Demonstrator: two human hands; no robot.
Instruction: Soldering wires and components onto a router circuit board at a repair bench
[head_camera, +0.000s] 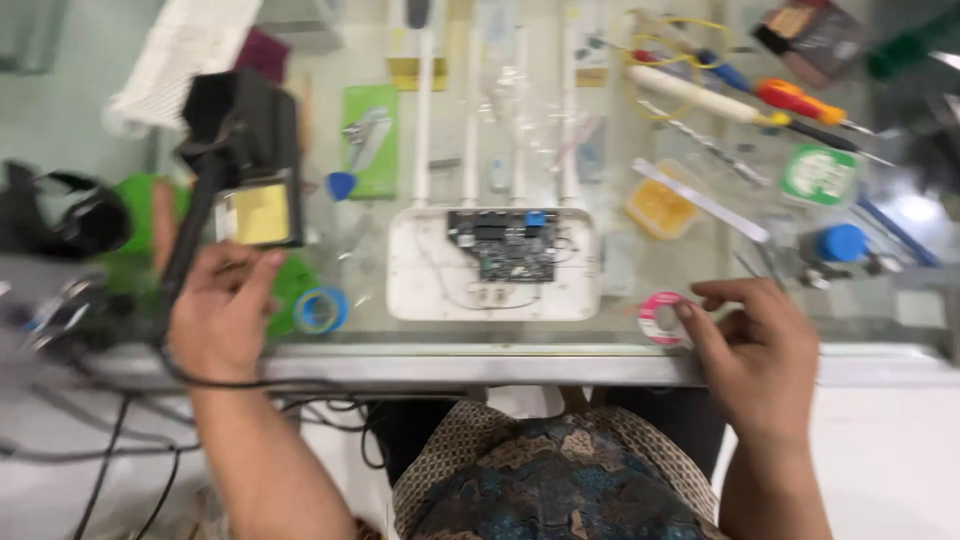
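An opened white router (494, 264) with a dark circuit board and three white antennas lies in the middle of the glass table. My left hand (222, 308) is at the left, curled around a dark handle or cable leading up to a black soldering stand (245, 160) with a yellow sponge. At the right near the table edge is my right hand (760, 340), fingers bent, a fingertip touching a small pink tape roll (660, 317). The frame is blurred.
A blue tape roll (320, 310) lies beside my left hand. Screwdrivers (800, 105), a yellow box (660, 207), a blue cap (842, 243) and a green round tin (818, 175) sit at the right. A green pack (370, 140) lies at the back. Black cables hang below the left edge.
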